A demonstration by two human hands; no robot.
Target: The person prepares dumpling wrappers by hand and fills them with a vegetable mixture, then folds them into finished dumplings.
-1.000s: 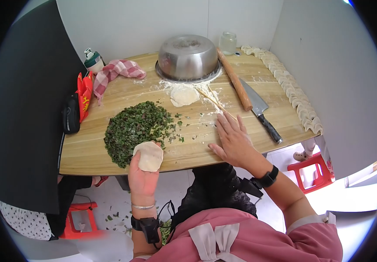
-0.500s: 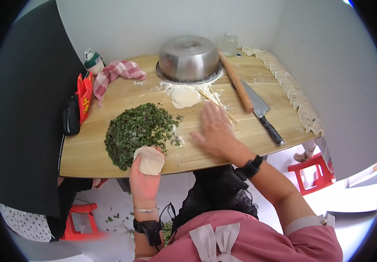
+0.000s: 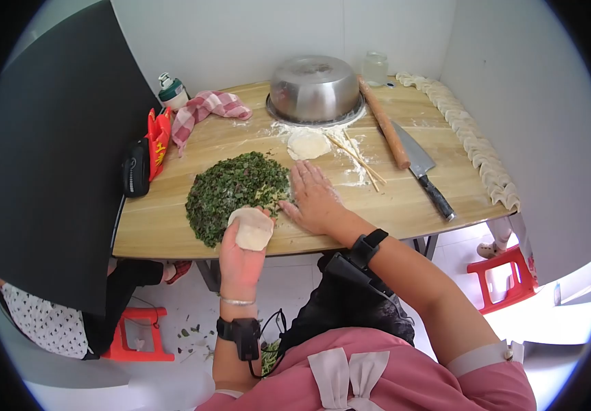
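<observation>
A round dough wrapper [image 3: 253, 231] lies across the palm and fingers of my left hand [image 3: 241, 266], held just over the table's front edge. Beside it is a heap of chopped greens [image 3: 230, 188], whose right edge is close to my right hand [image 3: 316, 203]. That hand is palm down over the wood, fingers stretched out and holding nothing. Beyond its fingertips a second dough wrapper [image 3: 309, 145] rests in scattered flour. A pair of chopsticks [image 3: 358, 161] lies to the right of that wrapper, partly over the flour.
An upturned metal basin [image 3: 315, 92] stands at the back. Right of it are a rolling pin [image 3: 386, 129], a cleaver [image 3: 415, 156] and a glass jar [image 3: 375, 68]. Dumplings [image 3: 473, 140] line the right edge. A checked cloth [image 3: 210, 109] and black case [image 3: 136, 168] lie left.
My right hand has moved left, closer to the greens and away from the chopsticks. The left hand still holds the wrapper. The whole view has shifted slightly.
</observation>
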